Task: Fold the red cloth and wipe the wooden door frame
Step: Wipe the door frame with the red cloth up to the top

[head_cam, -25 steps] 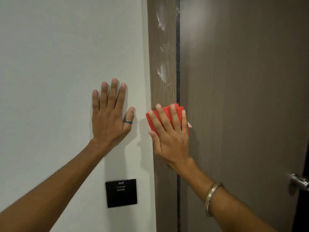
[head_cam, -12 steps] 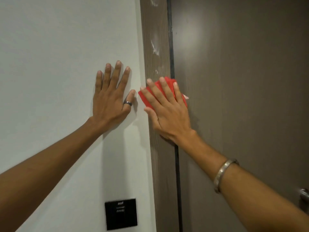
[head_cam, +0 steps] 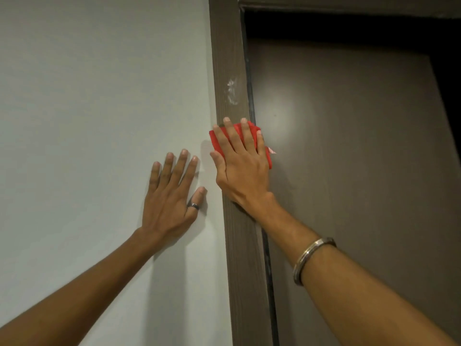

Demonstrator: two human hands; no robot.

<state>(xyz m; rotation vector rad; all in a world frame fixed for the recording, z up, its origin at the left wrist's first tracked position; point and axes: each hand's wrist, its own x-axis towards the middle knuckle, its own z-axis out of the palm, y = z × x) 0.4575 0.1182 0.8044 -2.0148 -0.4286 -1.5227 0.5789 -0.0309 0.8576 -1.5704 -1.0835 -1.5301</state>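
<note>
The folded red cloth (head_cam: 216,141) lies flat against the vertical wooden door frame (head_cam: 243,258), mostly covered by my right hand (head_cam: 242,168), which presses it with spread fingers. Red edges show at the left, between the fingers and at the right. A white smudge (head_cam: 232,92) marks the frame just above my fingertips. My left hand (head_cam: 172,196), wearing a dark ring, rests flat and open on the white wall (head_cam: 87,121) left of the frame, holding nothing.
The dark brown door (head_cam: 361,171) fills the right side, shut against the frame. The frame's top corner and lintel (head_cam: 349,6) show at the upper edge. A metal bangle (head_cam: 309,258) sits on my right wrist.
My right hand has slid the red cloth up the frame, over the lower smudges. The view has tilted up, bringing the door's top corner in and the black wall switch out of sight.
</note>
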